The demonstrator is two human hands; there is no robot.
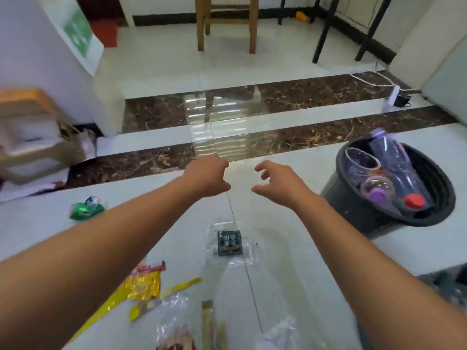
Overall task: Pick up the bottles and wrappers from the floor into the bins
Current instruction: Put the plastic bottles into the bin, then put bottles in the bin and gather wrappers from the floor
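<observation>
The fingers of the left hand (207, 176) are curled under in a loose fist with nothing in them. Those of the right hand (276, 184) are spread and slackly bent, also grasping nothing. Both hands hang side by side, close but apart, above the pale tiled floor (290, 248). Between the outstretched forearms, nearer the camera, lies a clear wrapper (228, 245) with a black label. A green wrapper (86, 208) sits on the tiles beyond the left forearm. A yellow wrapper (144, 286) and more clear plastic (174, 322) are strewn along the bottom edge. Just right of the right hand stands a black bin (441, 180) holding several clear bottles (401, 178), one red-capped and one purple-capped. A wooden chair (227, 24) stands in the background.
</observation>
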